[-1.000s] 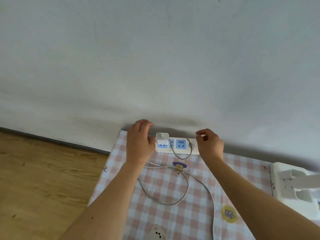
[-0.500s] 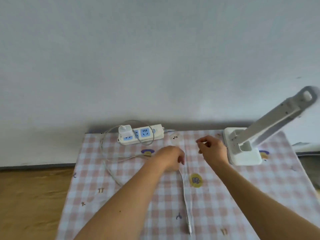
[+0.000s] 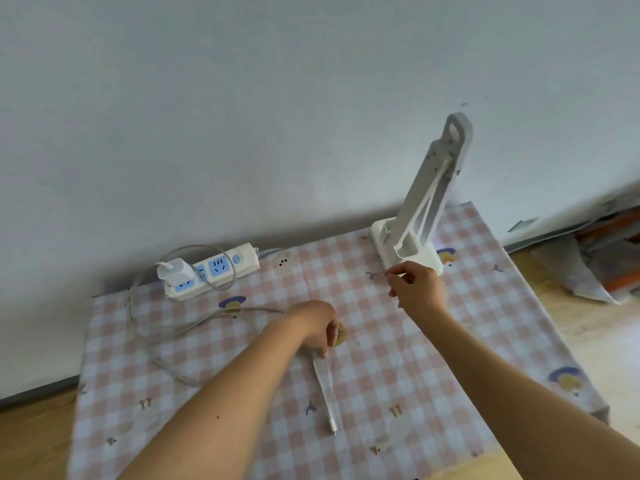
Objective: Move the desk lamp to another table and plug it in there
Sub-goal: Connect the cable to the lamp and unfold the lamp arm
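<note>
Pinches the cable (image 3: pixel 194 327) in the left hand (image 3: pixel 317 327), in front and to the right of the power strip (image 3: pixel 214 271), loose end trailing toward the near edge, likely ready to feed to the lamp (image 3: pixel 426 202). Holds the right hand (image 3: pixel 417 289) farther right of the power strip, just before the lamp's base, fingers curled; cannot tell if anything is in them. Leaves the lamp upright on the checked cloth (image 3: pixel 381 375), well right of the power strip, charger (image 3: pixel 175 270) already seated in it.

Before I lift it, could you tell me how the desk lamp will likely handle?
The desk lamp has a tall leaning arm on a small base, so a high push would probably tip it. It looks like hollow plastic: likely light and stiff.
</note>
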Available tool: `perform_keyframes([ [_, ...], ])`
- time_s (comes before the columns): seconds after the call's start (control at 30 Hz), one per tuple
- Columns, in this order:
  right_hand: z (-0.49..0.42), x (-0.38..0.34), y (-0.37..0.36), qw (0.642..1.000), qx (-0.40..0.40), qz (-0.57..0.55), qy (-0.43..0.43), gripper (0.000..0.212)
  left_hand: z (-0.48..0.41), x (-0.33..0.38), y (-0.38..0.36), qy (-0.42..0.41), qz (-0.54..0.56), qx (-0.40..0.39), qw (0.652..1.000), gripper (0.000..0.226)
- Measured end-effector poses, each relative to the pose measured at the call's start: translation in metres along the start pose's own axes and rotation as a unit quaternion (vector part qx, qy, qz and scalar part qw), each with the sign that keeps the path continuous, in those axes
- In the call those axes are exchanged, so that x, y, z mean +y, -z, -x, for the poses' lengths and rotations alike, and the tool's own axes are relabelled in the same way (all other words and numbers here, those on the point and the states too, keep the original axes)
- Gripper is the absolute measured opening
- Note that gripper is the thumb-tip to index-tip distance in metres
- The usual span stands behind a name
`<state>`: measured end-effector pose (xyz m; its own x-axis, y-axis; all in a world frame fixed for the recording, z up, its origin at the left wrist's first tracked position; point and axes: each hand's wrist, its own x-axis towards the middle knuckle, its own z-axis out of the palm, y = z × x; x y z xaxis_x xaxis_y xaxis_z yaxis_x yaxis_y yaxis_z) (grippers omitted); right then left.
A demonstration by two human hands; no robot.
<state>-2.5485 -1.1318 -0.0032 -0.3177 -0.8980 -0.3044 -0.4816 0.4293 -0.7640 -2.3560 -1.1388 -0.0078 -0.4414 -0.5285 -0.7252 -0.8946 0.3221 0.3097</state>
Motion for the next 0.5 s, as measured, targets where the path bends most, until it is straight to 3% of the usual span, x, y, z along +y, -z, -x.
perform_keyframes([
  [0.1,-0.002,0.003,0.006,1.0,0.012,-0.002,-0.006,0.014,0.003,0.011,0.0,-0.013,-0.067,-0.084,0.994,0.036],
  [0.23,-0.007,0.001,0.013,0.999,0.036,-0.004,-0.013,0.014,0.004,0.022,-0.005,-0.022,-0.169,-0.007,0.985,0.026],
  [0.5,-0.014,-0.002,0.019,0.993,0.115,0.028,0.003,0.011,0.002,0.002,-0.003,0.016,-0.058,0.049,0.997,0.016],
])
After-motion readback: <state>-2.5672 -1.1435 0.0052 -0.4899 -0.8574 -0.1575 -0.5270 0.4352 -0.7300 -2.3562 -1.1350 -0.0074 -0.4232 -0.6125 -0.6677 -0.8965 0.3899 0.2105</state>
